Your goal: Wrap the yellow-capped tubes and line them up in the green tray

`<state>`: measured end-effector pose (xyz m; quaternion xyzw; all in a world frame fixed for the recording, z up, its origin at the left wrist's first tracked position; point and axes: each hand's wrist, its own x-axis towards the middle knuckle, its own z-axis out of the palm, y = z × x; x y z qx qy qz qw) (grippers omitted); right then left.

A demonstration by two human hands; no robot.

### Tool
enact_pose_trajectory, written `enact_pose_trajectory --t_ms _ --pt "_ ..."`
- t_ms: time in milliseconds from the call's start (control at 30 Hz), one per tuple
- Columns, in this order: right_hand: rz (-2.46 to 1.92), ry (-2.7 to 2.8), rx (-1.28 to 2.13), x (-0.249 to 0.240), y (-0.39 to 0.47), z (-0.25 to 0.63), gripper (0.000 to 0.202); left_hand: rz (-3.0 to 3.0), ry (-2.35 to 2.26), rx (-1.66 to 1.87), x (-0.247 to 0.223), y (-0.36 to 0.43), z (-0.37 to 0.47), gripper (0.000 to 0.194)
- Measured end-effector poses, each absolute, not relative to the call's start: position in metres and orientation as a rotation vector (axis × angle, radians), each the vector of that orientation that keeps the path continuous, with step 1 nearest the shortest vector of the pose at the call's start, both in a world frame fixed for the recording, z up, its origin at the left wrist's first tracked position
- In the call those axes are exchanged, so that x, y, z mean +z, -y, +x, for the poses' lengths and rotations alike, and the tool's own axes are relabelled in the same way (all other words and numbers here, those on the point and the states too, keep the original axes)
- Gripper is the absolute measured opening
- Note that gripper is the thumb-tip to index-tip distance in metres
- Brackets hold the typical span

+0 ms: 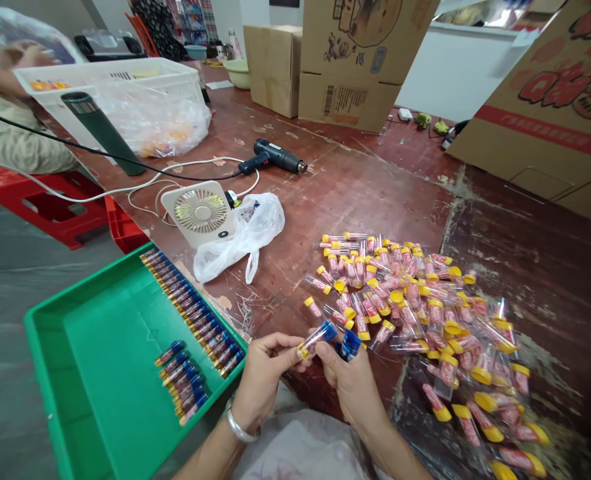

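Head view, both hands at the near edge of the worn red-brown wooden bench (355,180). Left hand (262,377) pinches a small clear plastic tube with a yellow cap and a blue sleeve (316,338) between thumb and fingertips, grip narrow and closed on the yellow-cap end. Right hand (348,373) meets the tube's blue end; its grip is closed around a few loose blue sleeves (350,345) and touches the tube as well. Tube sits in the air between the two hands, just above the bench's near edge. Judgement: tube is light, stiff, smooth-walled and likely slippery; thin plastic may crack if squeezed hard; best held by the cap or across the middle of the barrel with fingertips. Along the right side of the bench lies a loose heap of clear yellow-capped tubes with red-and-white contents (425,320). Off the near-left corner, a green plastic tray (100,333) holds rows of blue-sleeved tubes (192,313). Further back: a small white desk fan (200,212), a crumpled white plastic bag (245,233), a black heat gun (272,157).
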<state>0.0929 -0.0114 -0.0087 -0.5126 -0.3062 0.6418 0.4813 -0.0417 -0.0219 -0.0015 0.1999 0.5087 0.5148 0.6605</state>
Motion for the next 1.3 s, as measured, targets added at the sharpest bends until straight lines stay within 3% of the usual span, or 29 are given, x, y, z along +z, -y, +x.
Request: enact_pose_trajectory --t_ms 467,633,733,867,1067,1167,1300 --pt "-1.322 0.703 1.523 -0.006 0.010 0.090 0.036 0.455 -1.010 1.123 -0.001 0.020 -0.047 0.024" --pt "-1.367 0.753 1.560 -0.007 0.014 0.086 0.038 0.432 -0.831 1.067 0.002 0.029 -0.060 0.034" --pt "-1.352 0.902 1.624 -0.014 0.016 0.087 0.040 0.579 -0.955 0.996 0.000 0.032 -0.097 0.040" --pt "-1.305 0.979 1.695 -0.015 0.018 0.094 0.042 0.837 -1.435 0.924 -0.004 0.047 -0.206 0.048" --pt "-1.240 0.793 1.916 -0.006 0.020 0.094 0.035 0.740 -1.931 0.887 -0.060 0.072 -0.342 0.029" --pt "-1.183 0.652 2.086 -0.006 0.019 0.091 0.033 0.683 -2.059 0.780 -0.098 0.078 -0.357 0.023" --pt "-1.162 0.622 2.108 -0.005 0.020 0.087 0.025 0.638 -2.132 0.679 -0.133 0.078 -0.355 0.029"
